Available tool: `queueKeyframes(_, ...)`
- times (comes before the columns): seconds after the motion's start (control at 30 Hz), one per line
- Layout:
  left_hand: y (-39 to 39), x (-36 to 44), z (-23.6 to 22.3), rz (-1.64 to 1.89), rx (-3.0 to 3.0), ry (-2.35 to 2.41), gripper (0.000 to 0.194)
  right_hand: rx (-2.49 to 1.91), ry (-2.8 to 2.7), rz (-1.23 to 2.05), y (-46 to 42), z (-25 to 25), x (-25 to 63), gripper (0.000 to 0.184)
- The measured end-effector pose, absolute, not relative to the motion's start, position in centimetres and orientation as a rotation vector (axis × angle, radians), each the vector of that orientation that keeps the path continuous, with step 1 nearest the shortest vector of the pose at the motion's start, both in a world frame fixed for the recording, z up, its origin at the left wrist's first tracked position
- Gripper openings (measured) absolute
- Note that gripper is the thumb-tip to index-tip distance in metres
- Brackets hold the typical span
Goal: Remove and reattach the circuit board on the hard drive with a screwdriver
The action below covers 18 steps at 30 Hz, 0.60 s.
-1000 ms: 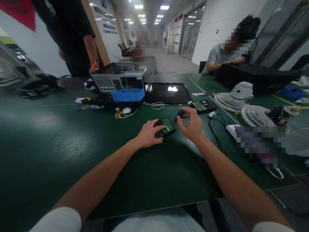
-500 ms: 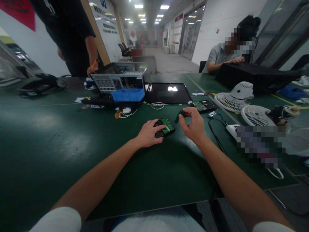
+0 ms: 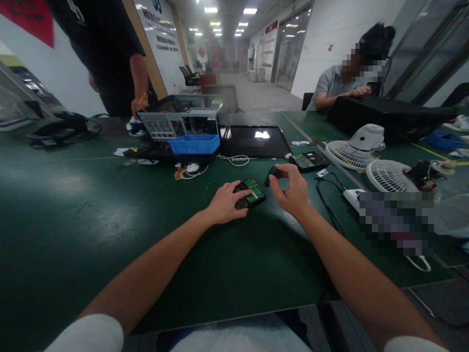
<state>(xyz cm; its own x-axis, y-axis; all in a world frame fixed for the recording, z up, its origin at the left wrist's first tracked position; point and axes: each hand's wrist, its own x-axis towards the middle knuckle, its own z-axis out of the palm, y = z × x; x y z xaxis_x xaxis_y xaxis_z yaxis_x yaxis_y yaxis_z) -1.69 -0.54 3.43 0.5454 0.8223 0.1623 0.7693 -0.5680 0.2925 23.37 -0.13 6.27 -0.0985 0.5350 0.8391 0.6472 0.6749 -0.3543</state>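
Note:
A hard drive (image 3: 256,195) lies on the green table with its green circuit board facing up. My left hand (image 3: 226,204) grips it from the left, thumb at the near edge and a finger across the board. Just right of the drive, my right hand (image 3: 292,191) pinches a small dark green piece (image 3: 270,176) between thumb and fingers, apart from the drive. What exactly that piece is, I cannot make out; my fingers partly cover it.
An open computer case (image 3: 161,124) stands at the back with a blue bin (image 3: 194,144) before it. Beside it lies a black panel (image 3: 254,142). To the right are a second circuit-board device (image 3: 309,161), cables and white fans (image 3: 351,149). Two other people are across the table.
My right hand has shifted slightly left and down with the dark green piece. The left hand and the hard drive stay in place.

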Motion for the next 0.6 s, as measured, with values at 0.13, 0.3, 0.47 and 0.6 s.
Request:
queueKeyframes(0.13,-0.70,-1.58,3.67,0.425,2.602,1.356,0.068,-0.923,-1.801,-0.117,-0.03,6.30,23.47,0.032)
queueKeyframes(0.3,-0.79,-1.53,3.76,0.422,2.610,1.359,0.067,-0.871,-1.784,-0.081,0.15,6.19,23.33,0.034)
queueKeyframes(0.47,-0.80,-1.55,3.79,0.417,2.604,1.359,0.067,-0.860,-1.743,-0.072,0.33,6.09,23.27,0.032)
queueKeyframes(0.6,-0.81,-1.61,3.84,0.422,2.602,1.357,0.067,-0.893,-1.733,-0.105,0.35,6.11,23.38,0.030)
